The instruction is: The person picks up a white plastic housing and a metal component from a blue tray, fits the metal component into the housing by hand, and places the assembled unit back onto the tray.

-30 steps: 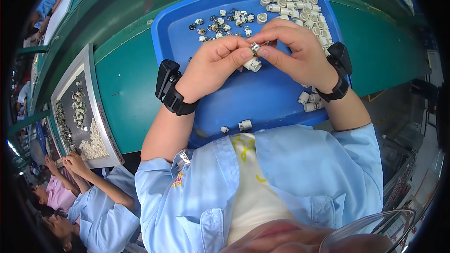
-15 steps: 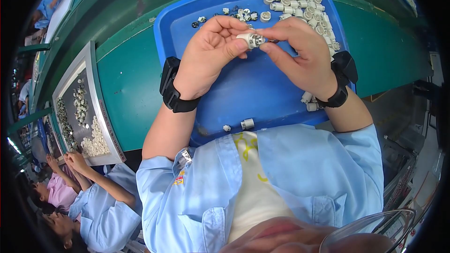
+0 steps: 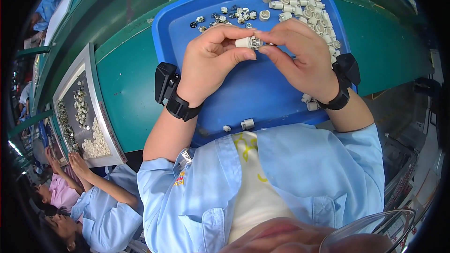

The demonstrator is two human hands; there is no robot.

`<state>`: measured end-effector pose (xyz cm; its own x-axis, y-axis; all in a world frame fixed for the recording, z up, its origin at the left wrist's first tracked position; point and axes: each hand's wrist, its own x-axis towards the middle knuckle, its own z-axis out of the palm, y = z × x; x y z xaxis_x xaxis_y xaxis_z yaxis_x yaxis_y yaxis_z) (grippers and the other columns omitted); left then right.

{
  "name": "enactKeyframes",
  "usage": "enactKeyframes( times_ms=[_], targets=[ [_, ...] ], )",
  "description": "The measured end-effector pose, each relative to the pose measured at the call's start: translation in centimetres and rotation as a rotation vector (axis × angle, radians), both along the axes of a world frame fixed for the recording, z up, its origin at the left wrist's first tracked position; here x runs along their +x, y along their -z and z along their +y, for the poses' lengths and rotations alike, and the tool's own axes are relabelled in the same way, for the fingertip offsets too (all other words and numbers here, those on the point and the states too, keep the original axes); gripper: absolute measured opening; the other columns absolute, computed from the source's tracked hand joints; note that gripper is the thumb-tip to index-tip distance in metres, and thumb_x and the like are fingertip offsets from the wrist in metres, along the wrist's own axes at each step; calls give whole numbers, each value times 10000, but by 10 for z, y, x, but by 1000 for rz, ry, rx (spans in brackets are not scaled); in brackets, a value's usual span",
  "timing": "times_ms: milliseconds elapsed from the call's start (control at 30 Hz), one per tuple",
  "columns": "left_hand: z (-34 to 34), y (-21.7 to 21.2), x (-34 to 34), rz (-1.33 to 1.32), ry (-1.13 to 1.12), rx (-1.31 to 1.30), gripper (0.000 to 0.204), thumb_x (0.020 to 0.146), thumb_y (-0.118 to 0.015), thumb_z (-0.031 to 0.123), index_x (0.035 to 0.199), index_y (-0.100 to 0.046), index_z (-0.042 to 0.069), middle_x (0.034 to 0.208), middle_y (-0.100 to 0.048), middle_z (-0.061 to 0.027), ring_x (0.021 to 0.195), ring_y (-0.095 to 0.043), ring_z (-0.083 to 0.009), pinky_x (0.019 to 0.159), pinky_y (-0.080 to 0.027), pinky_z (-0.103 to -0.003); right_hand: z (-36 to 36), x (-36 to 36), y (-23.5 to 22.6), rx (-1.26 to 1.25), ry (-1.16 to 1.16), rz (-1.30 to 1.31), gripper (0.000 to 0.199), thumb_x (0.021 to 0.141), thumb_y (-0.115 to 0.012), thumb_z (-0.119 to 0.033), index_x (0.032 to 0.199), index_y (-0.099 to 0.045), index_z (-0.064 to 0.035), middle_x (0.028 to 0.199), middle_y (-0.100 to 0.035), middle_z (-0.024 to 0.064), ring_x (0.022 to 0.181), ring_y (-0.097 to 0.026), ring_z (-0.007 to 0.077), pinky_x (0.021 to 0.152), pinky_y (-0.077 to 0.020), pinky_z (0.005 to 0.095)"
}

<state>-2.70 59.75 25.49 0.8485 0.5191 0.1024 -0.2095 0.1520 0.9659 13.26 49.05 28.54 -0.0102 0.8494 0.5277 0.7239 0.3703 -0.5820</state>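
Above the blue tray [image 3: 234, 112], both hands meet around a white cylindrical socket [image 3: 243, 42] with metal contacts at its right end. My left hand [image 3: 208, 56] is closed on the white body, thumb below and index finger above. My right hand [image 3: 300, 49] is closed in a pinch at the metal end; a small dark bit shows between thumb and index finger, too little to name. Behind my left hand lie loose small black and white inserts [image 3: 240, 15]. Many white sockets [image 3: 321, 28] are heaped along the tray's right side, partly hidden by my right hand.
A single white socket [image 3: 247, 124] and a small white insert [image 3: 227, 128] lie at the tray's near edge. On the green bench [image 3: 126, 98] to the left stands a metal-framed tray [image 3: 101, 107] holding piles of small parts. Co-workers [image 3: 105, 201] sit beyond it at the lower left.
My left hand has turned slightly, its thumb moving down off the socket's body so more of it shows. The right hand keeps its pinch at the metal end.
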Motion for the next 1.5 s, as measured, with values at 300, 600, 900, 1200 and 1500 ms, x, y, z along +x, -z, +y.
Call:
enactKeyframes(
  times_ms=[300,600,900,1200,1500],
  targets=[
    [-3,3,1,-130,-123,171,335,704,-689,-42,958,-479,20,961,-589,-84,832,-567,-110,701,-467,-226,0,1,0,65,-7,-59,281,674,-671,8,951,-637,-26,772,-559,79,681,-540,209,587,-431,275],
    [-6,0,0,-121,-145,150,345,692,-716,-6,889,-438,43,918,-608,-97,794,-579,-124,687,-473,-242,0,4,-4,91,-30,-129,307,643,-685,-4,946,-644,-28,775,-549,72,687,-538,211,592,-433,281],
    [-7,-4,-3,-23,-261,534,325,650,-753,41,781,-456,52,838,-628,-92,817,-622,-167,687,-490,-254,0,3,0,100,-49,-69,289,643,-691,-8,929,-650,-25,767,-547,71,681,-539,208,580,-433,278],
    [-8,-6,-4,-55,-280,533,341,639,-759,54,741,-434,58,860,-630,-97,841,-627,-195,689,-496,-266,-1,0,-2,117,-32,-86,287,634,-703,-13,916,-651,-21,752,-542,69,676,-538,205,579,-435,276],
    [-9,-6,-6,-70,-256,529,350,637,-762,78,702,-419,63,885,-635,-101,853,-629,-225,682,-505,-276,-1,2,-4,168,-107,-100,297,617,-707,-8,902,-624,-20,721,-544,62,651,-546,214,558,-435,296]
  ],
)
